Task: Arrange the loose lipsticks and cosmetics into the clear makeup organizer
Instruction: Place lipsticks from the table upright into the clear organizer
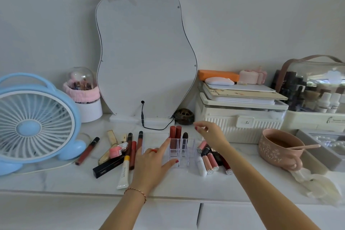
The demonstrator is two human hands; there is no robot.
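1. Step in hand (judged): steadying the clear makeup organizer (182, 152) while the next piece is fetched. The left hand (152, 162) lies flat against the organizer's left and near side, fingers straight and spread, index tip up at the rim, gripping nothing. Best practice: hold that brace low and firm, since the light acrylic will likely skid on the smooth white counter (61, 179).

2. The right hand (210, 133) hovers above the organizer's right rear corner, fingers loosely curled and apart, nothing in them. Judged advice: drop to the loose tubes just right of the organizer, pick one by its cap end, and lower it upright into a vacant cell, not across a divider.

3. Organizer, description: transparent, gridded into small square cells, placed mid-counter in front of the mirror (145, 52). A flat clear section adjoins its left rear.

4. Contents: two terracotta lipsticks (175, 131) upright side by side in the rear left cells; one dark-capped lipstick (185, 137) upright just beside them. Front cells appear vacant.

5. Loose stock, right: pink glosses (210, 162), a white tube, dark and red tubes, lying close together, touching or nearly so.

6. Loose stock, left: a black carton (108, 167), a yellow-capped cream tube (124, 172), a pink jar (115, 151), several long brown-red glosses, one lying apart near the blue fan (35, 123).
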